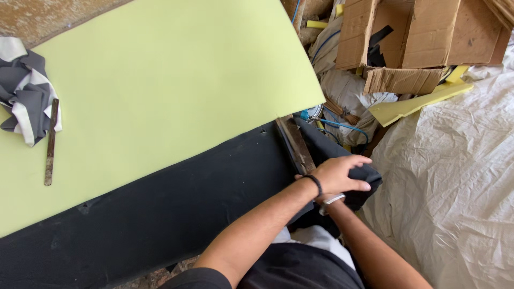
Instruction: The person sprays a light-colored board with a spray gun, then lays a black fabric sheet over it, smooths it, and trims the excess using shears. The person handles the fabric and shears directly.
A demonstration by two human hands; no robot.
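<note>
A black fabric cover [171, 198] wraps the near edge of a large light-green foam sheet [160, 91]. At the sheet's right corner the fabric bunches over a brown wooden frame end [295, 144]. My left hand [340, 174], with a black band on its wrist, lies flat on the bunched black fabric [369, 179], fingers pressing it down. My right hand is mostly hidden under the left one; only its wrist with a silver bracelet [333, 201] shows, tucked against the fabric. Whether it grips the fabric is hidden.
A thin rusty metal strip [50, 143] and a crumpled grey-and-white cloth [27, 96] lie on the foam at the left. Torn cardboard boxes [423, 37], yellow foam offcuts [412, 104], and blue cable [342, 126] pile at the top right. White plastic sacking [455, 187] covers the right side.
</note>
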